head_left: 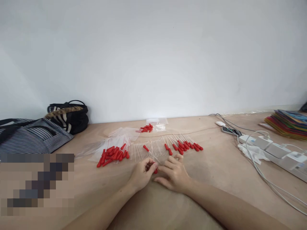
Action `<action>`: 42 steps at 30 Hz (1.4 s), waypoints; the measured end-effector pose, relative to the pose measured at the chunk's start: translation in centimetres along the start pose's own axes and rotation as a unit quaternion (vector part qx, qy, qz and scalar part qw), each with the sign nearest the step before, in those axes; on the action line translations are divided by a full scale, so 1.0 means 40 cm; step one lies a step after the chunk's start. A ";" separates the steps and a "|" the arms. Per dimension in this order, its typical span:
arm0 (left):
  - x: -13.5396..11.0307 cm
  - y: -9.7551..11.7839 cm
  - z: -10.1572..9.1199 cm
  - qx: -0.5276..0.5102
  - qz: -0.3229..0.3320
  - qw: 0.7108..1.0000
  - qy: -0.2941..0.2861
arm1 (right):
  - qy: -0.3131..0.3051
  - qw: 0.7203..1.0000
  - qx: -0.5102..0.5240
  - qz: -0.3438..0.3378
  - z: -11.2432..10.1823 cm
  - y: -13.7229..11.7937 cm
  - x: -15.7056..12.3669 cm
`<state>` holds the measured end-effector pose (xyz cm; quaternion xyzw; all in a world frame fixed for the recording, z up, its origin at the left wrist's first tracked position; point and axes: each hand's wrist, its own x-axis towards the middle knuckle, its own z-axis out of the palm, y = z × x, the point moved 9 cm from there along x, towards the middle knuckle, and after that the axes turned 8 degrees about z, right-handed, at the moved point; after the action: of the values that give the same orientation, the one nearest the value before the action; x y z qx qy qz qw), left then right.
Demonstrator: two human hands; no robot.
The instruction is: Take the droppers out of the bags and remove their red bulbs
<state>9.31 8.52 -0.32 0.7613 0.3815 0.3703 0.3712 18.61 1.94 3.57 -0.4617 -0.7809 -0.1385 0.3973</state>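
Near the table's front, my left hand [142, 174] is closed, thumb against fingers, on a red rubber dropper bulb [155, 171] that shows partly below the fingertips. A thin clear tube slants up from there; whether it sits in the bulb is hidden. My right hand [176, 175] is just to the right, its fingers bent but apart, with nothing visible in them. Just beyond lies a row of thin clear tubes [137, 150], with a loose red bulb [146, 148] on top. To the right, several droppers [184, 146] have red bulbs on their near ends.
Left of the tubes, a pile of red bulbs [112, 154] lies by clear plastic bags [120, 135]. A bag with red bulbs and tubes [160, 125] lies farther back. Power strips with chargers [275, 148] and cables are at right, striped and black bags [68, 116] at left.
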 end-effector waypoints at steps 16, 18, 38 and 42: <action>-0.003 -0.040 -0.040 -0.110 -0.053 0.991 0.059 | -0.168 0.944 -0.123 0.256 0.129 0.094 0.063; -0.005 -0.044 -0.040 -0.117 -0.056 0.990 0.057 | -0.136 0.947 -0.132 0.259 0.098 0.118 0.056; -0.005 -0.006 -0.039 0.073 0.019 0.997 0.014 | 0.003 0.972 -0.101 0.211 -0.049 0.216 -0.001; -0.005 0.015 -0.028 0.116 0.067 0.991 0.001 | 0.012 0.999 -0.047 0.015 -0.054 0.098 0.008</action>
<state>8.44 8.40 0.62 0.8225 0.3704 0.3487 0.2545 22.83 2.97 4.62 -0.4898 -0.7616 -0.1749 0.3866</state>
